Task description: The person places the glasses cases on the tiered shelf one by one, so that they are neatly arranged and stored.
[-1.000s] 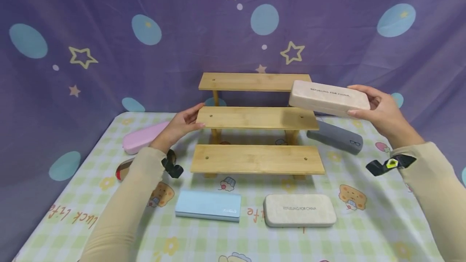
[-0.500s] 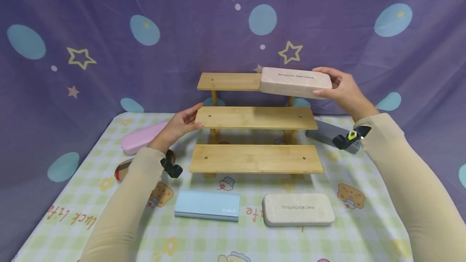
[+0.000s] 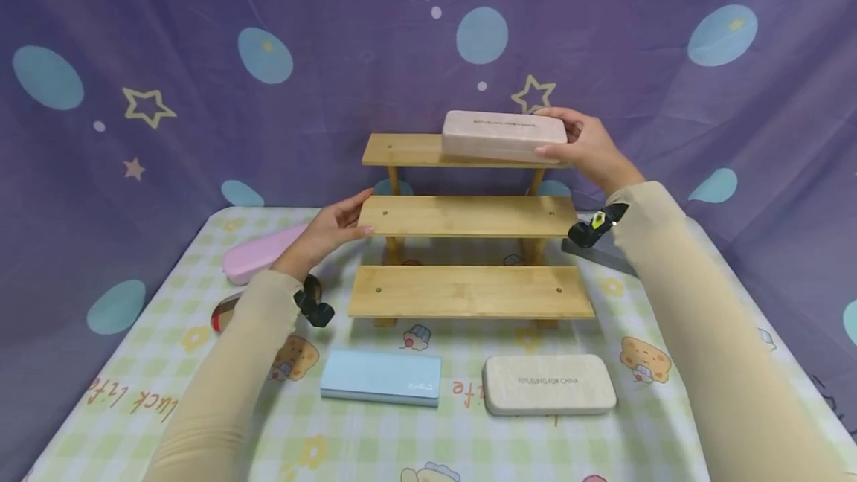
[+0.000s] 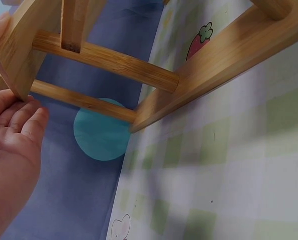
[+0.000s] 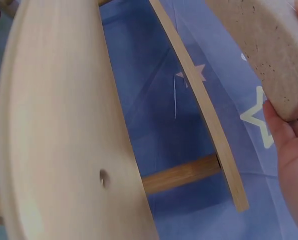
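A three-tier wooden display stand (image 3: 469, 214) stands on the table. My left hand (image 3: 328, 233) grips the left end of its middle shelf, thumb at the front edge; the left wrist view shows fingers (image 4: 18, 117) curled at the board's underside. My right hand (image 3: 582, 143) holds the right end of an off-white glasses case (image 3: 502, 136), lettered "REFUELING FOR CHINA". This case is close over the right part of the top shelf (image 3: 405, 149). In the right wrist view, backdrop shows between the case (image 5: 274, 55) and the top shelf's edge (image 5: 204, 105).
In front of the stand lie a light blue case (image 3: 382, 378) and a second off-white glasses case (image 3: 549, 385). At left, a pink case (image 3: 261, 253) and a brown-and-red item (image 3: 224, 312) are partly behind my left arm. A grey case (image 3: 599, 255) lies at right, partly covered by my right arm.
My right hand has carried the off-white glasses case leftward and back, from the stand's right side to over the top shelf. My left hand stays on the middle shelf.
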The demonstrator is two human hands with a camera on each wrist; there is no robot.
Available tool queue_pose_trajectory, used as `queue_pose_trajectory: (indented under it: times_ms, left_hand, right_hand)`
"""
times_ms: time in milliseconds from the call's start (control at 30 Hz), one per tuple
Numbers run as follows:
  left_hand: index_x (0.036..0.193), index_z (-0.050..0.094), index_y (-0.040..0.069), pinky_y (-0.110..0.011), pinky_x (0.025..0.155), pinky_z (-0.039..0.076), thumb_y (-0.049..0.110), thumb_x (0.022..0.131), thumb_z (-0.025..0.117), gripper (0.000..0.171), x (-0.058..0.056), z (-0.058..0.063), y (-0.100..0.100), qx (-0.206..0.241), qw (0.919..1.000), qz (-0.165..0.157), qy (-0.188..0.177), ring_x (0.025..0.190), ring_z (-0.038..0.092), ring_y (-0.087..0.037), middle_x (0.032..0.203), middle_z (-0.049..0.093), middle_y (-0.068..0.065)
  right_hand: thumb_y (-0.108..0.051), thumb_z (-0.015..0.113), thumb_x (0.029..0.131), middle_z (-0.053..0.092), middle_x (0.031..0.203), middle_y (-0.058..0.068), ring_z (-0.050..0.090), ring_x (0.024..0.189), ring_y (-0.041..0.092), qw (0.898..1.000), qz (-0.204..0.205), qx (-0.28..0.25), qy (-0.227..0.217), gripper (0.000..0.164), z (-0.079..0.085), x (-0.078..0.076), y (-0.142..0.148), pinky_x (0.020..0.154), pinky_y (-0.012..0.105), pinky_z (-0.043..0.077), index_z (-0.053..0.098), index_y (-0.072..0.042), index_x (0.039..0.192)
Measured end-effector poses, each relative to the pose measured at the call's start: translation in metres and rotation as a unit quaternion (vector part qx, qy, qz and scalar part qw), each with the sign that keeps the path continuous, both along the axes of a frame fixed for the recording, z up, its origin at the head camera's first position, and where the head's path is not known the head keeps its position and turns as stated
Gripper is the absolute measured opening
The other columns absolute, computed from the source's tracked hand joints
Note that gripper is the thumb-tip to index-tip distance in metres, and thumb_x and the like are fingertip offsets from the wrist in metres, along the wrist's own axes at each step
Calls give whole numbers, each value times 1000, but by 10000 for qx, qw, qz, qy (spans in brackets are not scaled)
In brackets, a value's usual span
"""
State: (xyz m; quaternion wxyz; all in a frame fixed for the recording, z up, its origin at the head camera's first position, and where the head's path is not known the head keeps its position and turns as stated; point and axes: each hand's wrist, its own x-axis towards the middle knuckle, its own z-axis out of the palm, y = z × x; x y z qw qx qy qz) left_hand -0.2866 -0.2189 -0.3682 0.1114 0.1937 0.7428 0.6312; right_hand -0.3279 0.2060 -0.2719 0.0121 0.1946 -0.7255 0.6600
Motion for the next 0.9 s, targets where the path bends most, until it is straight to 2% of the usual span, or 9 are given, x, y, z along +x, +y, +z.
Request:
queue_pose_trajectory:
  times_ms: [267,600,900]
  left_hand:
    - [150,21,4,-17,98,39,1,88,63,75,3,-2,-2,-48,9999,61,-87,138,30,-28,152,29,-15]
    - [150,21,3,-15,94,41,-2,88,62,74,1,-3,0,57,10000,-19,-26,137,30,-30,151,29,-17]
    - [150,20,3,-15,94,41,-2,88,62,74,0,-2,1,74,9999,-25,80,138,29,-31,151,27,-19]
  right_hand:
    - [-4,76,75,55,121,6,52,101,17,9988,126,454,-95,58,-2,-14,-19,79,20,46,55,-11,128]
    - [-5,76,75,57,117,7,54,99,17,9982,221,545,-102,58,-7,-25,-50,79,23,47,54,-9,129]
    - [-6,77,75,58,118,10,55,99,19,9973,476,505,-220,59,-8,-36,-77,77,25,48,54,-9,129]
